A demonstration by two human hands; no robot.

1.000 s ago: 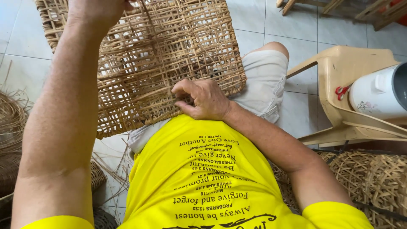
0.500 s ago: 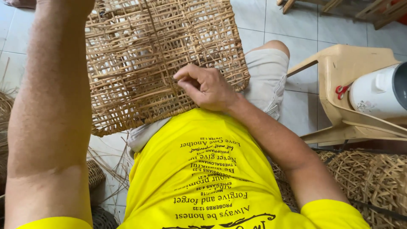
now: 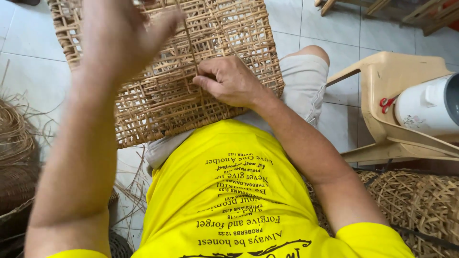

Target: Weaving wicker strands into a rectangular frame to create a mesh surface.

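Rattan panel (image 3: 162,91) lies on the person's lap. Right hand (image 3: 229,81) pinches a thin strand (image 3: 189,40) against the weave; left hand (image 3: 119,36) is raised, fingers spread, blurred. Panel looks light and stiff, the strand flexible; best gripped by the rim.

- beige plastic chair (image 3: 397,86) on the right, white jug (image 3: 428,107) sitting on it
- coiled rattan strips (image 3: 16,138) far left
- woven panel (image 3: 420,205) near right
- pale tiled floor (image 3: 28,62)

The left hand (image 3: 126,33) is raised at 11 o'clock, blurred, fingers loosely spread, forearm upright. The right hand (image 3: 229,81) sits at 12 o'clock, fingers curled and pinching, elbow bent.
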